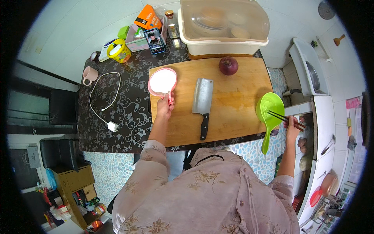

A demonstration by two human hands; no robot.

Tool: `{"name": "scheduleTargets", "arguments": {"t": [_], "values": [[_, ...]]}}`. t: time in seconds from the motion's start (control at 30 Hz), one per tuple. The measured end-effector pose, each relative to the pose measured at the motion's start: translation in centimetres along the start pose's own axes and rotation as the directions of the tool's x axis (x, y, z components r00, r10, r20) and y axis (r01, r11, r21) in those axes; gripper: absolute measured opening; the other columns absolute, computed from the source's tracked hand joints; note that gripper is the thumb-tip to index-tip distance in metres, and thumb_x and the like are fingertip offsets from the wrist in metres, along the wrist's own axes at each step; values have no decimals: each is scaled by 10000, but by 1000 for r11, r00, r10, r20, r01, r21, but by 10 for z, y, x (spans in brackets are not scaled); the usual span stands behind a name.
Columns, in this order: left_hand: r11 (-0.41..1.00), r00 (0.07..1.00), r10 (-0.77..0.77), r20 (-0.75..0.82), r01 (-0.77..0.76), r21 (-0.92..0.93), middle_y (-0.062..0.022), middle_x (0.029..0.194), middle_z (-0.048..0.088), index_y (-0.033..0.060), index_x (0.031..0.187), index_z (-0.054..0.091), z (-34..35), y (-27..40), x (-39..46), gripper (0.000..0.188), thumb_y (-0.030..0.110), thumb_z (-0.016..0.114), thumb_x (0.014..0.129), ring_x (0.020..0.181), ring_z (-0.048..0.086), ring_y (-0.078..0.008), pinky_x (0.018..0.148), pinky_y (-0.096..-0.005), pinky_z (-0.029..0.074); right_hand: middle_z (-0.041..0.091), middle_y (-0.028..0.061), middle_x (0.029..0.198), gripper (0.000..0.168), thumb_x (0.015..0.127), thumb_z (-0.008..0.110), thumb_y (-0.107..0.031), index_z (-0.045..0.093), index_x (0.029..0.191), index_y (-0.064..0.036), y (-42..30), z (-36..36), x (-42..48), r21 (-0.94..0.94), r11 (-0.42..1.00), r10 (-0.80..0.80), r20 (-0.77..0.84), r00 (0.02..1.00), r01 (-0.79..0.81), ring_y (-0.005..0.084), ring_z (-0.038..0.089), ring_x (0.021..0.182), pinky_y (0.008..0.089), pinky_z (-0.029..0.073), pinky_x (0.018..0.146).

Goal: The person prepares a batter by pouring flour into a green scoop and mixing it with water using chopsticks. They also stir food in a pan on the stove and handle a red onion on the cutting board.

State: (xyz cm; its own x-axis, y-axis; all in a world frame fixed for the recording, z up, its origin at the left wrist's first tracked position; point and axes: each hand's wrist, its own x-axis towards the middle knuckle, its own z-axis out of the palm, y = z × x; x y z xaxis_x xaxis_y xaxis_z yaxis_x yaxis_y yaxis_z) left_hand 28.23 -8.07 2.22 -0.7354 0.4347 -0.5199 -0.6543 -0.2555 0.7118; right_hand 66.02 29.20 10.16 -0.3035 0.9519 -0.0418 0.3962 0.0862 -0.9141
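My left hand point(165, 107) grips the handle of a pink-rimmed round dish point(162, 82) at the left side of the wooden cutting board point(233, 117). Its inside is glaring white, so I cannot tell the contents. Dark chopsticks point(279, 115) are in my right hand point(291, 127), their tips inside a lime-green plastic ladle point(271, 122). Pale, wet-looking stuff lies in the ladle's bowl, which is at the board's right edge; its handle points towards me past the front edge. Between my hands lies a cleaver point(203, 96) with a black handle. A red onion point(228, 65) sits farther back.
A lidded cream storage box point(223, 45) stands behind the board. A phone point(154, 41) leans on a pink box beside a yellow tub point(119, 51). Leftward on the dark floral tabletop point(131, 96) are a charger with white cable point(112, 126) and a pink mug point(90, 75).
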Motion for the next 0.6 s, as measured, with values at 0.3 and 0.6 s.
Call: {"name": "scheduleTargets", "arguments": {"t": [0.3, 0.6], "values": [[860, 985, 119, 128, -167, 482, -30, 570, 508, 41, 801, 500, 51, -5, -55, 280, 284, 396, 890, 413, 410, -76, 367, -192, 309, 539, 25, 672, 241, 847, 483, -244, 556, 851, -14, -6, -27, -27, 7, 1000, 18, -16, 1000, -18, 84, 500, 553, 207, 426, 523], [748, 912, -193, 361, -102, 656, -69, 666, 554, -5, 830, 515, 186, -33, -109, 243, 200, 391, 867, 498, 482, -101, 419, -226, 383, 578, 85, 764, 183, 845, 494, -178, 550, 875, -6, -8, -25, -28, 436, 900, 67, -70, 995, -30, 141, 583, 654, 239, 496, 594]]}}
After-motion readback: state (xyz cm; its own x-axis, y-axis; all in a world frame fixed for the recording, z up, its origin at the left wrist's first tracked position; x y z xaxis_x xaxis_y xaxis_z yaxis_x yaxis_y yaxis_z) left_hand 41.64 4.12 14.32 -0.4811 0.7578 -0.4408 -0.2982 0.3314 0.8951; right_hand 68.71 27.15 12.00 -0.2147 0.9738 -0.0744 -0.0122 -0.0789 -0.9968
